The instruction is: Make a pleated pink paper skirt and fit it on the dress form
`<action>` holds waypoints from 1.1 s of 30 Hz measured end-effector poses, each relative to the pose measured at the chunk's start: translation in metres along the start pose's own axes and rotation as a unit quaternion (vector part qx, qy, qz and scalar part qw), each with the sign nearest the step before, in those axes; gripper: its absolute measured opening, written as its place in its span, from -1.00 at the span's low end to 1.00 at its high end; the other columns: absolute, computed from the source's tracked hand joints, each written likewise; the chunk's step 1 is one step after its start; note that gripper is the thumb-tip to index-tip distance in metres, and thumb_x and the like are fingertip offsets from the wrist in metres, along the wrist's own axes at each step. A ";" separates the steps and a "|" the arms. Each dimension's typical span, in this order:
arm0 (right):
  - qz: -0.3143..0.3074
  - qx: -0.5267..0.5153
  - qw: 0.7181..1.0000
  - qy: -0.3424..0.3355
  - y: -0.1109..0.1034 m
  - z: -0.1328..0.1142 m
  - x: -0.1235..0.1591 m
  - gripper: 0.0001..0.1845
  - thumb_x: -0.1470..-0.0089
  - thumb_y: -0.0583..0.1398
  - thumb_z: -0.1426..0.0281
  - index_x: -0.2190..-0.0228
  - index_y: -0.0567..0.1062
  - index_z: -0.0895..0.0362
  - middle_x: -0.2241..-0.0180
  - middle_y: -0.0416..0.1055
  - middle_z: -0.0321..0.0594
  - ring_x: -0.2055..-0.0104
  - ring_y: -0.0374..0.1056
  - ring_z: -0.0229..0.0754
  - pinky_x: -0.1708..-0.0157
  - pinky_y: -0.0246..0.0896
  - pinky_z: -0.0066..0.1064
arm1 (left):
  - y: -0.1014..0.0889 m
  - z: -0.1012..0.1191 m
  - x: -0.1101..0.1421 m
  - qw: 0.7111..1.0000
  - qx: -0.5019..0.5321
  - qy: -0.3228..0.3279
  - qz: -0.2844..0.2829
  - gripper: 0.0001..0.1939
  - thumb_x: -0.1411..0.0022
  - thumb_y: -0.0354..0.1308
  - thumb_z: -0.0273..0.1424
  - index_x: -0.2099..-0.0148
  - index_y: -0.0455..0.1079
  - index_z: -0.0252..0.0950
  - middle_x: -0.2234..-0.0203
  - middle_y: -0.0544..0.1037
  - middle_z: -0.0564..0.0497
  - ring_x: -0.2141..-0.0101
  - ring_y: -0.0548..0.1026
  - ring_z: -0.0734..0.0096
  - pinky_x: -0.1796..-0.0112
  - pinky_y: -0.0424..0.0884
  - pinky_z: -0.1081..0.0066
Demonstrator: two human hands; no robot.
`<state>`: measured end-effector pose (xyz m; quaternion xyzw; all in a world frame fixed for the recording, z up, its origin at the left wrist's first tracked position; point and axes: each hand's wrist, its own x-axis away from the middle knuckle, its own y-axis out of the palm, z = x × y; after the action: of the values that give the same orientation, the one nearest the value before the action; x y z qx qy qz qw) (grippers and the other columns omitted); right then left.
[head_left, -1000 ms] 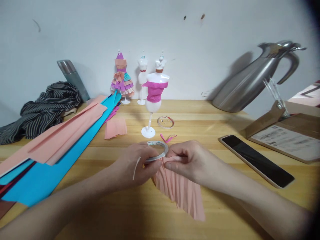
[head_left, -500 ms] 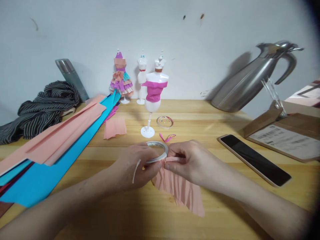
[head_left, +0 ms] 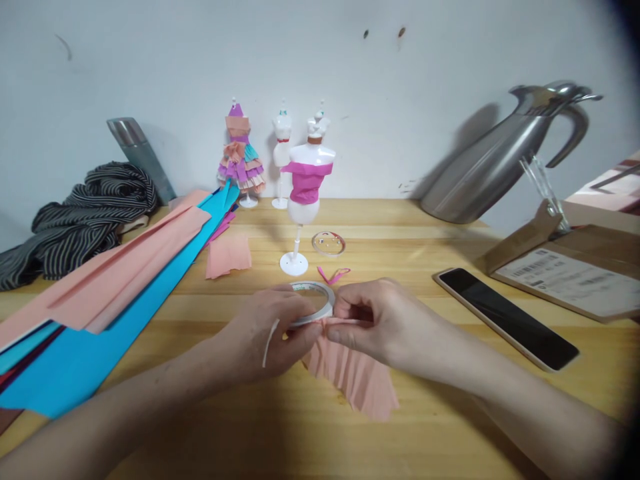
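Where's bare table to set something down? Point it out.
Bare wood lies in front of the steel jug, left of the phone; another patch, nearer the person, borders the pleated pink paper. The left is crowded with paper sheets and striped cloth.

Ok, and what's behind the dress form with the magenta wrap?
The top of a brown-banded white form shows above the magenta-wrapped form, with the wall beyond. Its lower part and any stand are covered, so I can't describe them.

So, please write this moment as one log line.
left hand: holds tape roll | right hand: pinches pleated pink paper | magenta-wrapped mannequin: upright beyond hands
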<state>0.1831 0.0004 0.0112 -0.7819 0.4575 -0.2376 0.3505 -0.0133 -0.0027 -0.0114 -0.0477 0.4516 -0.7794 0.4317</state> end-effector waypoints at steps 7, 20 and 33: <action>-0.013 0.012 1.000 0.003 -0.002 -0.002 0.001 -0.73 0.01 0.21 0.32 0.63 0.30 0.13 0.65 0.19 -0.37 0.59 0.08 -0.34 0.58 -0.10 -0.48 | -0.002 -0.001 -0.001 1.000 -0.001 0.013 0.001 -0.70 -0.24 0.03 -0.49 0.54 0.12 -0.32 0.63 0.23 0.12 0.54 0.17 0.54 0.49 0.02 0.45; -0.014 -0.007 0.999 -0.048 -0.004 -0.002 0.006 -0.79 -0.04 0.13 0.41 0.60 0.35 0.13 0.63 0.22 -0.36 0.56 0.13 -0.33 0.55 -0.03 -0.48 | -0.002 -0.004 -0.001 1.000 -0.024 0.016 0.011 -0.68 -0.25 0.02 -0.49 0.55 0.07 -0.30 0.64 0.21 0.12 0.52 0.19 0.51 0.47 0.03 0.43; 0.025 -0.005 1.000 -0.018 -0.002 -0.003 0.003 -0.76 0.03 0.17 0.41 0.61 0.20 0.09 0.64 0.15 -0.41 0.58 0.06 -0.33 0.57 -0.07 -0.47 | -0.002 0.003 -0.001 0.998 -0.030 0.051 0.020 -0.74 -0.22 0.00 -0.54 0.50 0.09 -0.26 0.63 0.23 0.11 0.52 0.23 0.46 0.46 0.08 0.40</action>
<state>0.1833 -0.0024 0.0143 -0.7759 0.4718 -0.2124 0.3610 -0.0125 -0.0033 -0.0081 -0.0118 0.4968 -0.7584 0.4218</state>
